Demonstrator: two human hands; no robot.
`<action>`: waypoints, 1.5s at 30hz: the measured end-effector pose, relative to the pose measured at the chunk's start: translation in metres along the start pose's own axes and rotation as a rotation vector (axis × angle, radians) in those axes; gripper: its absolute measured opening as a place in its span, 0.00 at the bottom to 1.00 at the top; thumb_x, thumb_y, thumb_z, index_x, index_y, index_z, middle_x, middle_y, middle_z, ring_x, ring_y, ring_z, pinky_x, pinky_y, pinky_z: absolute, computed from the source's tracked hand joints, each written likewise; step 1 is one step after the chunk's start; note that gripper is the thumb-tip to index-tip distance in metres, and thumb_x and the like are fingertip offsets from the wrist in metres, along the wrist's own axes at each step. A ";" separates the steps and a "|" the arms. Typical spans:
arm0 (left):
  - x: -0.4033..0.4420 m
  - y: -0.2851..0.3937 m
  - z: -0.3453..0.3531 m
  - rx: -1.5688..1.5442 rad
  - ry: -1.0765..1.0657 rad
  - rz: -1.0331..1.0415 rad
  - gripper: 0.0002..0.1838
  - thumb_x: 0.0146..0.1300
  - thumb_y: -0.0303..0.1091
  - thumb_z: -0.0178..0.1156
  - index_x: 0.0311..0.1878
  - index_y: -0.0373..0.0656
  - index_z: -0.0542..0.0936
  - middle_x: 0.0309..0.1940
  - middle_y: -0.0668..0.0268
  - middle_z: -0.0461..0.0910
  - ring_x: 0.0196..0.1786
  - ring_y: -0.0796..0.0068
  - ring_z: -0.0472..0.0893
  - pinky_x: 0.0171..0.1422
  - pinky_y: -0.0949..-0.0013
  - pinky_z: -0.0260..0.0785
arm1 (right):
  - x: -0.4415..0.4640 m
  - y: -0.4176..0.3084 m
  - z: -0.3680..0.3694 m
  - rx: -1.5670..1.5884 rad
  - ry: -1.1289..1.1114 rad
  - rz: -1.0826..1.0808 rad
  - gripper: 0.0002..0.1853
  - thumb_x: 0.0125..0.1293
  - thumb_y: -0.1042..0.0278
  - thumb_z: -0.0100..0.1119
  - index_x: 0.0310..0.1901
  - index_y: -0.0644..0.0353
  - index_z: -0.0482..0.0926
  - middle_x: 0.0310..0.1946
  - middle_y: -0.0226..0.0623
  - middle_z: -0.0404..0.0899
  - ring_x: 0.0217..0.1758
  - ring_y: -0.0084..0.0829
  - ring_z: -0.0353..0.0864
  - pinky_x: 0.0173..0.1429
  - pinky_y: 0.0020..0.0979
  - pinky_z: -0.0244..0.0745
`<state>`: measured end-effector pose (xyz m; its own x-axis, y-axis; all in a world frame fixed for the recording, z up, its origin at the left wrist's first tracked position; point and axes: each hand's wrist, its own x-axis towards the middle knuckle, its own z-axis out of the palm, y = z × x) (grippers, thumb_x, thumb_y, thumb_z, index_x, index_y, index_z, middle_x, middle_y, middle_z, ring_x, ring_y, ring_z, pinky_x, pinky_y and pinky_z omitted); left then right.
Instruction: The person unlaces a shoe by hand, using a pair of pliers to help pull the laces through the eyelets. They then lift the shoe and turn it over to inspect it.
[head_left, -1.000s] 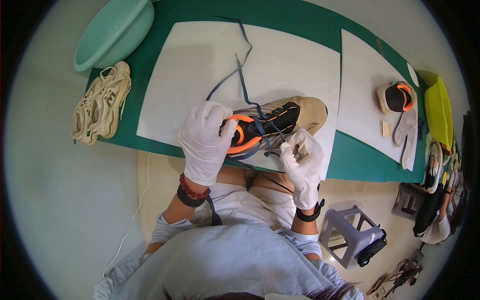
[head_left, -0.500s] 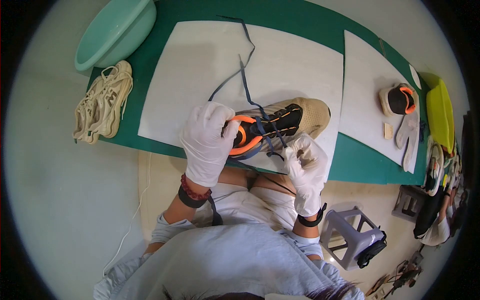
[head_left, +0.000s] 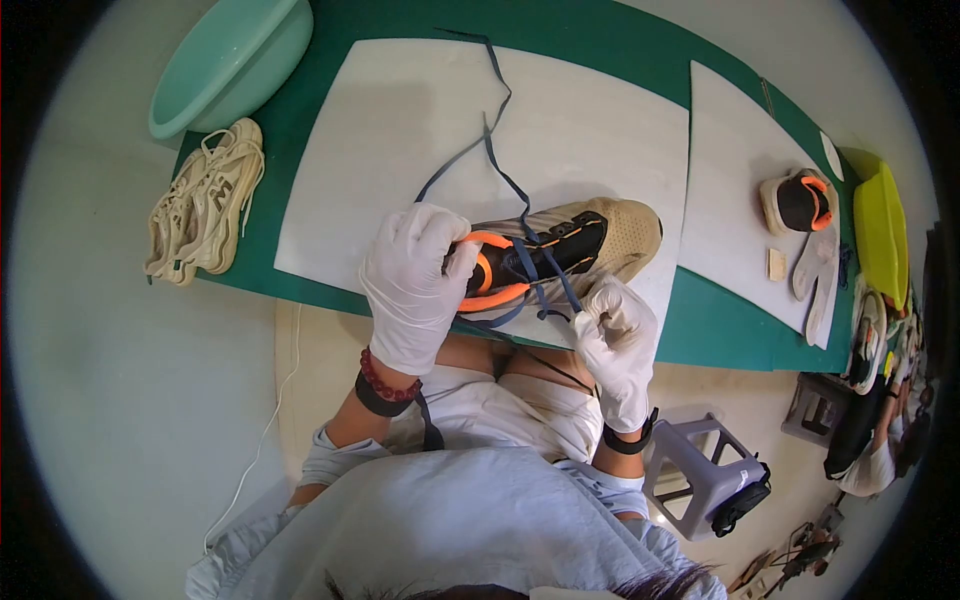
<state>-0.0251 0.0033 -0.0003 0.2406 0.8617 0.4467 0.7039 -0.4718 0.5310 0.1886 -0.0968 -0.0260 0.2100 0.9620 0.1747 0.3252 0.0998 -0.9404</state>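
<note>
A beige sneaker (head_left: 628, 230) with black and orange trim lies on its side at the near edge of the white board, toe to the right. My gloved left hand (head_left: 410, 280) is closed on its orange-lined collar and tongue; the fingertips are partly hidden. A dark blue shoelace (head_left: 497, 172) runs through the shoe, and one long part trails over the board to its far edge. Below the toe, my gloved right hand (head_left: 618, 335) pinches another stretch of that lace, which is pulled taut from the eyelets.
White board (head_left: 380, 130) covers the green table (head_left: 660, 35). To the left are a pair of cream sneakers (head_left: 215, 205) and a teal basin (head_left: 235, 65). On the right board rest another sneaker (head_left: 795, 200), insoles (head_left: 820, 275) and a small block (head_left: 776, 264), near a yellow-green basin (head_left: 880, 230). A stool (head_left: 700, 465) stands below.
My right hand has shifted slightly right and down, and the lace in it now looks straighter and tighter. The left hand stays at the collar.
</note>
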 end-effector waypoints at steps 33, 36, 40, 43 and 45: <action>-0.001 -0.004 0.004 0.028 0.040 0.028 0.11 0.55 0.27 0.74 0.38 0.51 0.82 0.37 0.72 0.82 0.40 0.63 0.80 0.43 0.60 0.75 | -0.021 0.000 -0.010 0.336 0.055 0.111 0.11 0.60 0.80 0.63 0.28 0.60 0.69 0.27 0.31 0.69 0.34 0.29 0.66 0.41 0.31 0.62; -0.001 -0.004 0.004 0.024 0.039 0.024 0.11 0.55 0.27 0.74 0.38 0.51 0.82 0.37 0.72 0.82 0.40 0.63 0.80 0.43 0.60 0.75 | -0.023 0.002 -0.011 0.335 0.052 0.092 0.11 0.61 0.79 0.64 0.28 0.60 0.69 0.28 0.31 0.69 0.34 0.29 0.67 0.41 0.31 0.62; -0.002 -0.005 0.004 0.028 0.029 0.018 0.11 0.55 0.27 0.74 0.39 0.50 0.82 0.38 0.71 0.82 0.41 0.63 0.80 0.43 0.61 0.75 | -0.026 0.003 -0.013 0.342 0.057 0.083 0.14 0.63 0.73 0.68 0.28 0.61 0.69 0.29 0.31 0.70 0.35 0.29 0.67 0.41 0.31 0.62; -0.002 -0.006 0.005 0.021 0.044 0.031 0.11 0.55 0.27 0.74 0.39 0.50 0.82 0.38 0.71 0.82 0.41 0.63 0.80 0.43 0.60 0.75 | -0.028 0.000 -0.014 0.335 0.060 0.091 0.21 0.68 0.62 0.73 0.28 0.60 0.68 0.30 0.31 0.70 0.36 0.28 0.67 0.41 0.30 0.60; -0.002 -0.006 0.004 0.012 0.039 0.025 0.11 0.55 0.27 0.74 0.39 0.50 0.82 0.38 0.71 0.82 0.41 0.63 0.80 0.43 0.60 0.75 | -0.029 0.001 -0.016 0.314 0.052 0.080 0.20 0.67 0.64 0.73 0.28 0.60 0.68 0.30 0.32 0.70 0.36 0.28 0.67 0.41 0.31 0.60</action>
<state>-0.0267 0.0050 -0.0073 0.2320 0.8417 0.4875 0.7059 -0.4905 0.5110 0.1973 -0.1291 -0.0271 0.2725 0.9566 0.1033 0.0068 0.1055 -0.9944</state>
